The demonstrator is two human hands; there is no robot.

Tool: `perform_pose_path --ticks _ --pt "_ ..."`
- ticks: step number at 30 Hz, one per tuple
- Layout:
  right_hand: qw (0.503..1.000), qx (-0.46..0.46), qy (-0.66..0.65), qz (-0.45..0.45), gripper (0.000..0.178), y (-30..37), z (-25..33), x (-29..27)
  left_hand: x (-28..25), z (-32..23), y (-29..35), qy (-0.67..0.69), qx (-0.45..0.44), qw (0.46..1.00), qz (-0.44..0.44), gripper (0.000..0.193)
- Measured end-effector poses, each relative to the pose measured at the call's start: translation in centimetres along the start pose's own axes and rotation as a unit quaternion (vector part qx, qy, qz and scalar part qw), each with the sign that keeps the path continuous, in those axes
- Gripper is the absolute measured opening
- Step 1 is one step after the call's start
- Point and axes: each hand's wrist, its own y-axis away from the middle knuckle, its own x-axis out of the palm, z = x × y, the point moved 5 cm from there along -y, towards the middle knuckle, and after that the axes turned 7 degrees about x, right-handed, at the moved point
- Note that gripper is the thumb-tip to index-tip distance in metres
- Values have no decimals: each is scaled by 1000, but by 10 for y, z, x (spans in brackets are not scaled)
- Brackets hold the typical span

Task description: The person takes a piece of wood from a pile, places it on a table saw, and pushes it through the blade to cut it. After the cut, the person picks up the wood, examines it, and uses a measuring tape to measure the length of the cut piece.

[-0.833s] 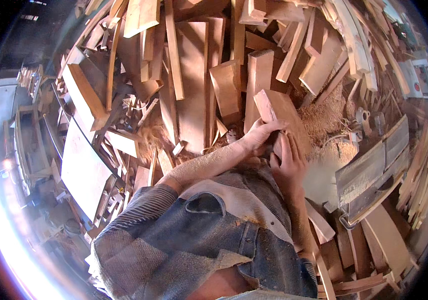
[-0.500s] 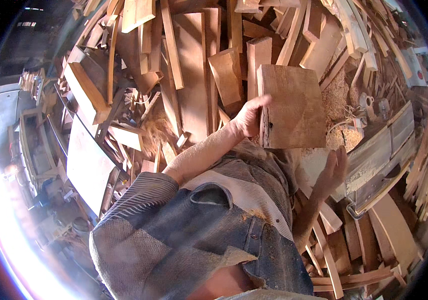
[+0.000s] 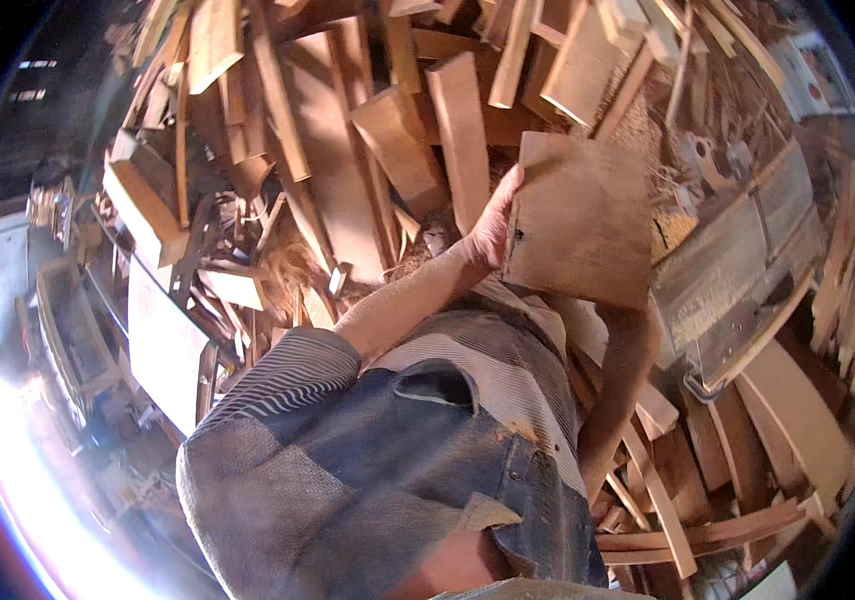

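Huge heap of wood offcuts (image 3: 348, 150) fills the far and left side of the scene, planks and strips piled every way; more loose boards (image 3: 778, 420) lie on the floor at right, with a flat machine top (image 3: 738, 270) dusted in sawdust beyond. Person in a patched denim top bends over it all. Main thing: a flat squarish board (image 3: 583, 230), now lifted clear of the pile and held up tilted, right of centre, face toward the camera. Less than a second ago it was low on the pile edge-on with both hands on it; since then it has come up and turned broadside, so pick-up looks done and the piece is in hand for checking or moving. Left hand (image 3: 496, 225) grips its left edge, fingers wrapped behind, thumb on front. Right forearm rises under the board; right hand hidden behind it, grip cannot tell.
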Motion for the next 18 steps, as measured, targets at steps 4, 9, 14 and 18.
perform_pose_path --ticks 4,9,14,18 --pt "991 14 -137 6 33 12 -38 -20 3 24 8 -19 -32 998 -40 85" --pt "873 149 -462 39 35 23 -62 -14 -12 26 9 -47 19 999 5 93" --pt "944 93 -315 44 51 27 -43 3 -5 12 8 3 11 996 93 90" --pt "933 88 -344 56 48 34 11 39 -28 -6 2 28 -22 995 94 86"
